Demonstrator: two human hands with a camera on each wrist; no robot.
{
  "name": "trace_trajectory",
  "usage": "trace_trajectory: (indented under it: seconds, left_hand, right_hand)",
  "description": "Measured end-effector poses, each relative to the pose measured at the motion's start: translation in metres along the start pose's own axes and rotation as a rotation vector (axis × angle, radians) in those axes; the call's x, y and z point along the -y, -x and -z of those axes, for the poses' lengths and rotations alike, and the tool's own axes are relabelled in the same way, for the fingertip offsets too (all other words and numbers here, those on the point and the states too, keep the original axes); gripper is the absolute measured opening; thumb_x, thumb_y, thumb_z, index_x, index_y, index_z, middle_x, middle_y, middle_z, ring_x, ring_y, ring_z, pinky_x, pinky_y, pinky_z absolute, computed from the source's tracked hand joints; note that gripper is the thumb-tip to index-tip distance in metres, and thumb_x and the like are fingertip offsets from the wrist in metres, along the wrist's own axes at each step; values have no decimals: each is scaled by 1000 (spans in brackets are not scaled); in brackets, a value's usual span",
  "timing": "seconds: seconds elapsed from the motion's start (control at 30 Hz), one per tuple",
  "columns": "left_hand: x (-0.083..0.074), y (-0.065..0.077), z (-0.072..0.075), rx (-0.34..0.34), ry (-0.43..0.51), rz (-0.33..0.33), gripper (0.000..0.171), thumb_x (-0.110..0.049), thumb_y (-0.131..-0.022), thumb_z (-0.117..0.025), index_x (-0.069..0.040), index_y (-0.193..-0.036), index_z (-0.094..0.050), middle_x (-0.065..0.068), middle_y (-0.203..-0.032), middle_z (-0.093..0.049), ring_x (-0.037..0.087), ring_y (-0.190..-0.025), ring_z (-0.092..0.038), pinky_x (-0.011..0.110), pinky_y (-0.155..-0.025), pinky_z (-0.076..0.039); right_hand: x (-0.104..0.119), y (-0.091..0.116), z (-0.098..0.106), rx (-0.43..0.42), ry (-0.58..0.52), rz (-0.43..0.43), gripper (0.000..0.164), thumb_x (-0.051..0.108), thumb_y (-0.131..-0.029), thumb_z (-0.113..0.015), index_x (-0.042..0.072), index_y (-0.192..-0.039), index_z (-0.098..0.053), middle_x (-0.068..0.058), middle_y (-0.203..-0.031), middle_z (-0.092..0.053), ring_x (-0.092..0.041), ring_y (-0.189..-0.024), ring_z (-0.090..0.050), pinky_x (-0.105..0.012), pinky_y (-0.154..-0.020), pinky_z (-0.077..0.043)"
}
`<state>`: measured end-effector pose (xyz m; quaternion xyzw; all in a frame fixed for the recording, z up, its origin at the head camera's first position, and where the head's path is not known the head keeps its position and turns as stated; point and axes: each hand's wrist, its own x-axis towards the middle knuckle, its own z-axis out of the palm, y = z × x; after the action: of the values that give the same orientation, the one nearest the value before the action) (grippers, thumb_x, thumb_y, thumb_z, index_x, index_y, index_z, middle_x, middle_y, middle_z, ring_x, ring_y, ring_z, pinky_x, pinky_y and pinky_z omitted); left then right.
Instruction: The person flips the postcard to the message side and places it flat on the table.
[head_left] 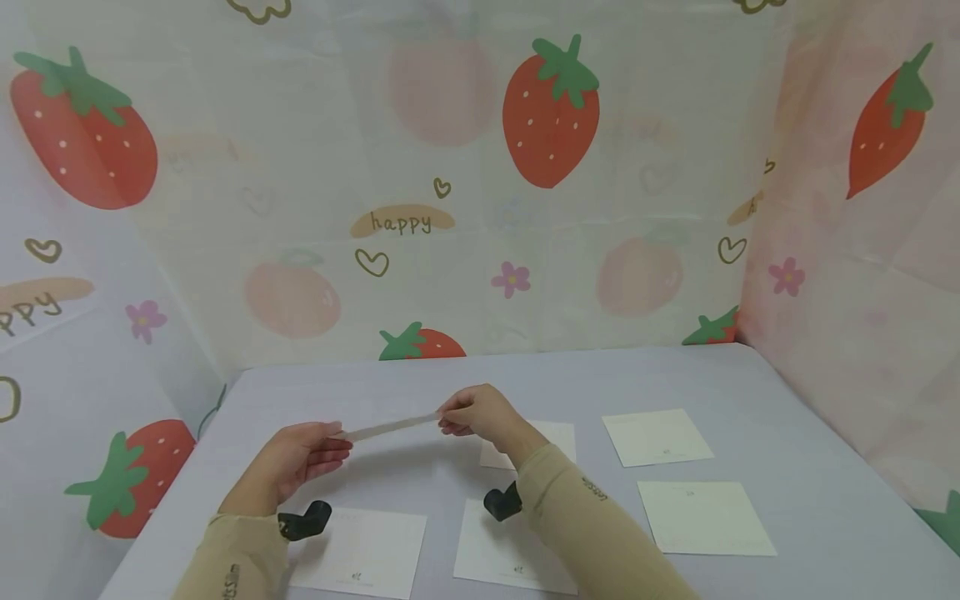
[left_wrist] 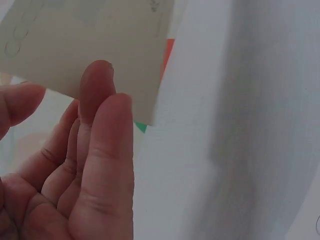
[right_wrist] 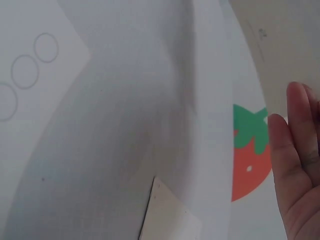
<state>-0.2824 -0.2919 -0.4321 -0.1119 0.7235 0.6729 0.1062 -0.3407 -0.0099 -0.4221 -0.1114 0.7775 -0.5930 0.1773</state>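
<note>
A thin cream paper card [head_left: 393,427] is held up above the table, seen almost edge-on in the head view. My left hand [head_left: 307,454] grips its left end, and my right hand [head_left: 480,414] pinches its right end between thumb and fingers. In the left wrist view the card [left_wrist: 115,45] shows a flat face with faint printed circles and a small mark, and fingertips [left_wrist: 97,82] overlap its lower edge. The right wrist view catches part of the card [right_wrist: 285,45] above the fingers of the right hand [right_wrist: 300,160]; the thumb is out of frame there.
Several similar cards lie flat on the white table [head_left: 600,517]: one front left [head_left: 367,550], one front middle [head_left: 480,550], one partly behind the right arm [head_left: 555,437], and two at the right [head_left: 656,437]. Strawberry-printed cloth [head_left: 465,250] surrounds the table.
</note>
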Motion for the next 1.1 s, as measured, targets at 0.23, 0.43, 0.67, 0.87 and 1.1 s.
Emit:
trace_trajectory:
  seconds: [0.23, 0.43, 0.67, 0.87, 1.1]
  left_hand:
    - [4, -2, -3, -31, -104, -10, 33, -17, -85, -64, 3, -112, -59, 12, -100, -63, 22, -83, -62, 30, -74, -54]
    - [4, -1, -5, -60, -161, -5, 32, -16, -87, -62, -2, -115, -58, 15, -114, -58, 20, -81, -61, 29, -73, -53]
    - [1, -1, -7, -62, -157, -14, 36, -11, -87, -60, -6, -121, -53, 15, -114, -57, 19, -83, -60, 28, -73, -53]
    - [0, -3, -6, -52, -161, -37, 38, -6, -87, -57, -6, -124, -48, 15, -113, -54, 21, -89, -58, 28, -77, -52]
    - [1, -3, -2, -104, -173, -49, 39, -12, -89, -57, -6, -124, -44, 16, -118, -51, 22, -95, -56, 28, -82, -50]
  right_hand:
    - [-1, 0, -2, -38, 12, -15, 11, 6, -86, -60, 3, -89, -70, -7, -85, -67, -17, -72, -64, -33, -73, -54]
    - [0, 1, -3, -53, 12, -15, 8, 8, -83, -65, 5, -88, -70, -5, -88, -67, -16, -74, -64, -29, -70, -54]
    - [-3, -1, -7, -76, 21, -15, 4, 3, -80, -67, 5, -82, -65, -5, -84, -63, -16, -72, -62, -28, -69, -54]
    - [-9, -4, -13, -116, -73, -33, 16, -2, -79, -66, 1, -87, -53, -10, -80, -61, -19, -68, -63, -32, -65, -55]
    - [-11, -4, -20, -105, -100, -81, 17, 0, -80, -65, 1, -96, -58, -10, -82, -64, -19, -67, -62, -31, -63, -55]
